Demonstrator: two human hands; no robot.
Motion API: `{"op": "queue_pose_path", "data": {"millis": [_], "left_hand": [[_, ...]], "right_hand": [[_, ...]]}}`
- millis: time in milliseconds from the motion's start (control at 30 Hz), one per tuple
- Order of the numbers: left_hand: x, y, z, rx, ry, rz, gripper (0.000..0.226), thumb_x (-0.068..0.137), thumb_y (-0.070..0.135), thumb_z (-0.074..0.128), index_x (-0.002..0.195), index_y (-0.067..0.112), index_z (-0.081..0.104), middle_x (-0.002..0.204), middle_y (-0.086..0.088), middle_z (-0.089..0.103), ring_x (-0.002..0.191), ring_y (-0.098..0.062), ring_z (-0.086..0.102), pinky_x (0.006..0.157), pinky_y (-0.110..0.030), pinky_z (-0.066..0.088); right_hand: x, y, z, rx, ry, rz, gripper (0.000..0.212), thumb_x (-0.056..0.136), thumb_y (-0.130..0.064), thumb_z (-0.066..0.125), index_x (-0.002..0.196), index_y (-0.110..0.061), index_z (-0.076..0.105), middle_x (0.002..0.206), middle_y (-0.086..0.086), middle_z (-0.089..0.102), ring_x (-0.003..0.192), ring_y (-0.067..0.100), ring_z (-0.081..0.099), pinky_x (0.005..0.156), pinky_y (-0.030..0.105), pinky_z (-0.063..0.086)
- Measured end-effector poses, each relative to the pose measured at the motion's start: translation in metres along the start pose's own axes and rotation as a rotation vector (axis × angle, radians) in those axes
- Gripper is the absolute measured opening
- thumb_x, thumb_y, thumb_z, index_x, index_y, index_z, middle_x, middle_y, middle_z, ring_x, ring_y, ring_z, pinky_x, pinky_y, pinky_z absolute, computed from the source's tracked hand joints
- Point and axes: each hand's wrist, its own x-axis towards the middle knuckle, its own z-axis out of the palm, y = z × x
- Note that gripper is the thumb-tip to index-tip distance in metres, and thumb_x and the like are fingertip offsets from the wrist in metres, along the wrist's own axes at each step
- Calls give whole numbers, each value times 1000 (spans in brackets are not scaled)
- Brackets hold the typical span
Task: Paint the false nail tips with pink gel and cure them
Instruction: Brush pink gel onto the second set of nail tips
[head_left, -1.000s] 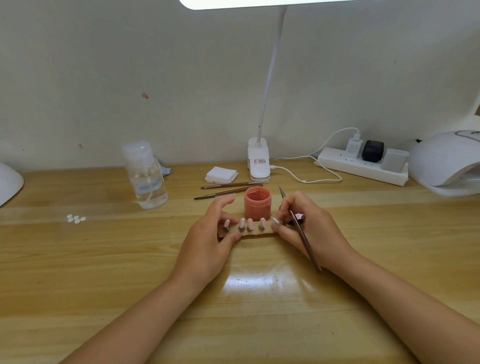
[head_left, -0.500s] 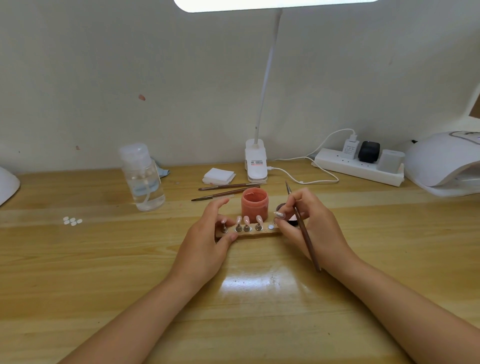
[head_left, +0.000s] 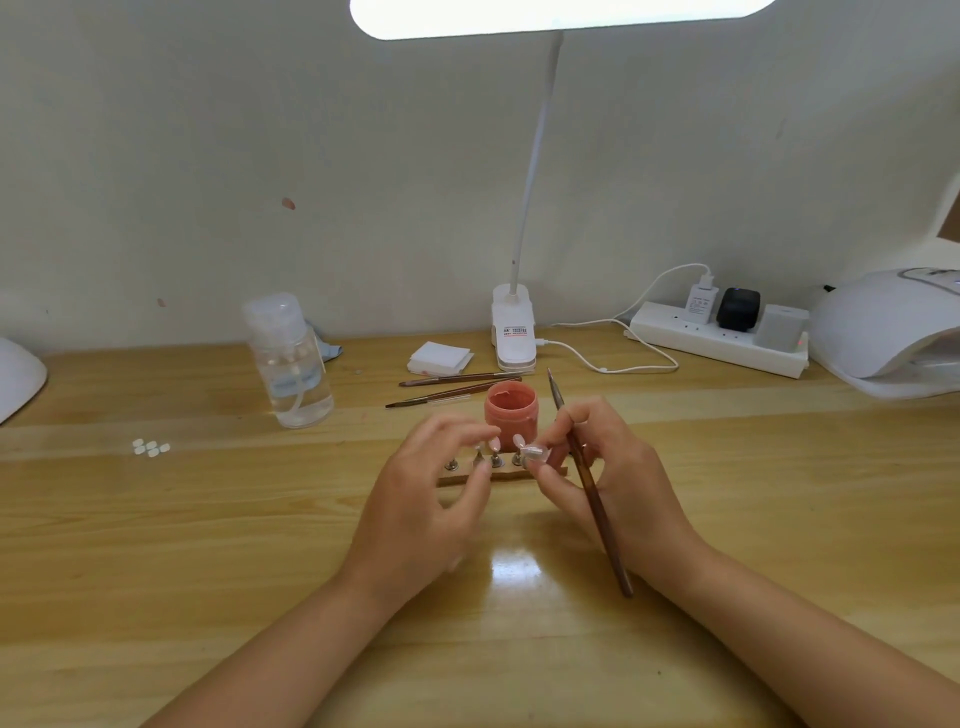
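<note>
At frame centre we record a wooden nail stand (head_left: 550, 473) before the open pink gel jar (head_left: 510, 413), our left hand (head_left: 423, 506) blurred with fingers loosely spread over it, our right hand (head_left: 613, 478) pinching a nail tip (head_left: 535, 454) while holding a brush (head_left: 592, 488).

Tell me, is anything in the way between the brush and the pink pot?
Nothing visible is. The brush, held in the right hand, points up just right of the open pink pot, with only air between them.

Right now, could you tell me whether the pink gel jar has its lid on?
No, the pink gel jar stands open behind the nail stand, its gel showing.
</note>
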Motion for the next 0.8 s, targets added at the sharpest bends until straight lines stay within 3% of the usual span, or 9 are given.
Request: {"op": "queue_pose_path", "data": {"millis": [67,167,233,300,367,433,667,800], "left_hand": [[-1,4,0,-80,-87,5,31,81,14,61,109,28,60,100,20,60,94,7,56,84,-6,41],[-3,3,1,-175,-176,-28,37,82,21,60,117,33,54,98,32,62,101,10,57,100,-14,36],[-3,2,0,-227,-207,-75,37,78,25,57,113,37,55,100,40,59,101,12,56,105,-25,35],[-2,1,-2,-314,-226,-144,33,76,24,59,105,40,62,96,30,66,89,4,63,91,-31,48],[-1,1,-4,-428,-236,-215,29,74,21,61,99,36,66,89,16,72,80,-4,67,71,-22,54],[0,1,-5,-514,-241,-284,25,72,19,62,94,27,69,82,10,73,79,-6,69,63,-17,53],[2,0,-5,-651,-170,-393,17,66,15,67,81,20,74,76,2,73,71,-8,69,56,-16,52],[3,-1,-6,-680,-100,-438,13,67,18,68,78,21,72,80,2,74,67,-9,69,55,-16,52]], "right_hand": [[-2,-3,2,18,-7,-20,39,75,-2,73,87,-29,46,81,-11,62,72,6,61,65,15,48],[-4,-7,4,29,-17,-24,39,75,-3,73,88,-29,47,81,-11,63,76,4,62,68,26,53],[-4,-7,4,35,-26,-35,40,75,-2,74,87,-30,47,80,-12,63,78,3,62,69,27,52],[-4,-7,3,50,-41,-35,41,75,-2,74,88,-30,48,81,-11,62,80,4,62,70,27,52],[-4,-7,3,78,-51,-20,41,75,-2,74,88,-31,48,81,-7,63,79,6,62,71,30,52],[-3,-8,3,105,-54,-14,39,75,-2,74,88,-28,48,79,-6,63,77,7,62,71,31,52],[-1,-10,1,140,-25,53,32,71,-10,77,87,-16,50,73,2,62,70,13,60,69,46,49],[2,-12,-1,213,38,95,21,74,-28,68,86,-21,52,72,0,61,67,11,58,67,41,49]]}}
